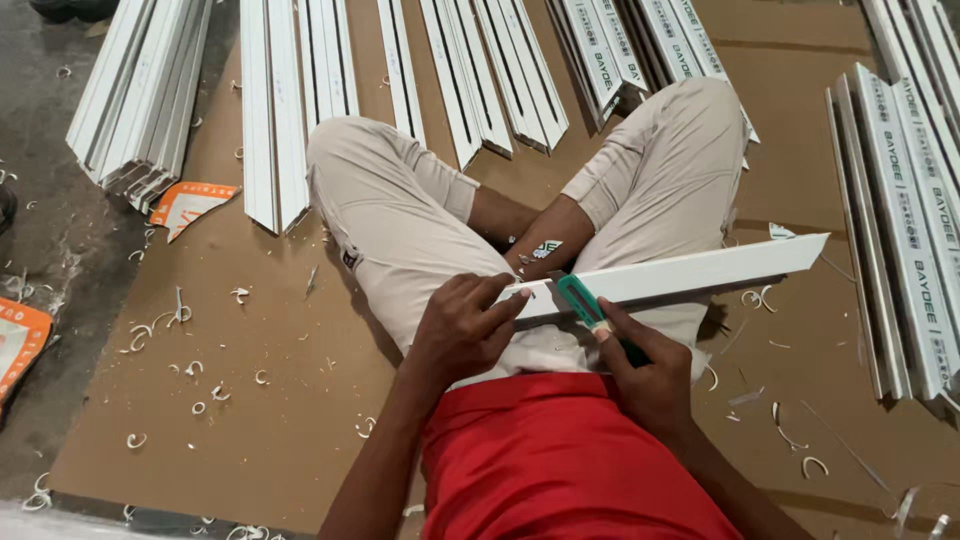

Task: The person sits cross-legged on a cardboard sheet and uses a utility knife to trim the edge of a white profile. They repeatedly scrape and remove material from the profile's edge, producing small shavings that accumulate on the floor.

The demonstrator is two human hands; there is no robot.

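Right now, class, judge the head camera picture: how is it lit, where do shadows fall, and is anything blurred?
Head view: soft, even light, no harsh glare; faint shadows under the knees on the cardboard sheet; the white strip, left hand and right hand with the green knife are sharp; the bottom corners look slightly smeared.

An orange-and-white torn paper wrapper (pixel 188 205) lay on the cardboard in the left part of the frame, just below a white profile stack. Another orange-and-white wrapper piece (pixel 20 345) sat at the far left edge. A small white label with green marking (pixel 546 249) showed at centre, near the crossed ankles.
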